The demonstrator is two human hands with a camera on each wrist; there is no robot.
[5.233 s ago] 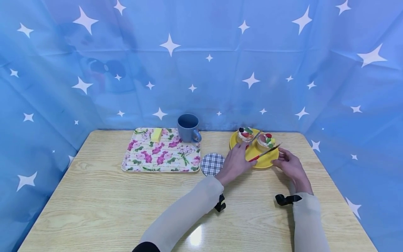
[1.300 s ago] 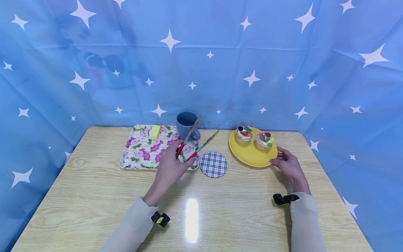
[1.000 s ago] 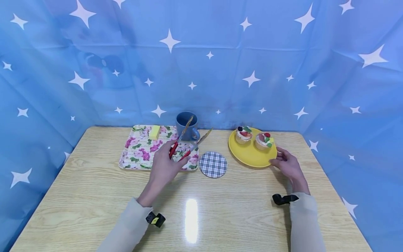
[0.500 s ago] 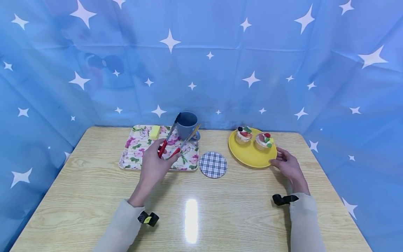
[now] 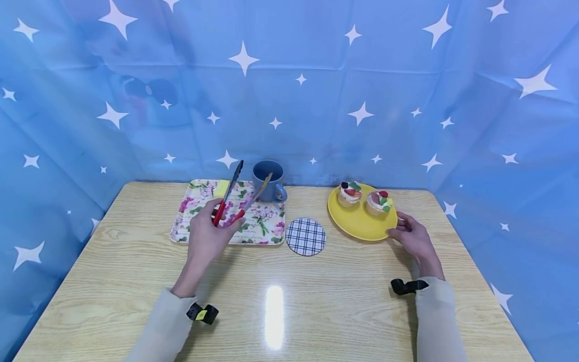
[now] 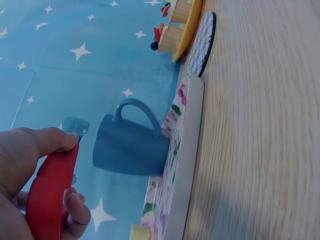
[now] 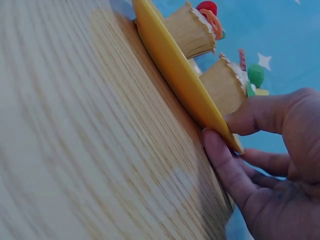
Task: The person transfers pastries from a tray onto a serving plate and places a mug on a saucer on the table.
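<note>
My left hand [image 5: 205, 239] grips red-handled tongs [image 5: 220, 213] with their arms spread, above the front left part of the floral tray [image 5: 267, 243]. A yellow block [image 5: 221, 188] lies on that tray, beyond the tongs. In the left wrist view the red handle [image 6: 52, 192] sits between thumb and fingers. At the right, my right hand [image 5: 418, 244] pinches the rim of the yellow plate [image 5: 362, 231]. Two cupcakes with fruit, a left one [image 5: 350, 194] and a right one [image 5: 379, 202], stand on the plate. The right wrist view shows thumb and fingers at the plate's edge [image 7: 220, 125].
A blue-grey mug [image 5: 269, 181] stands upright at the tray's back right corner, its handle to the right. Between tray and plate lies a round checked coaster [image 5: 305, 237]. A blue curtain with white stars [image 5: 289, 100] hangs behind the wooden table [image 5: 334, 306].
The left hand has carried the tongs leftward, from above the plate, past the coaster and mug, to over the tray. The right hand has stayed at the plate's rim.
</note>
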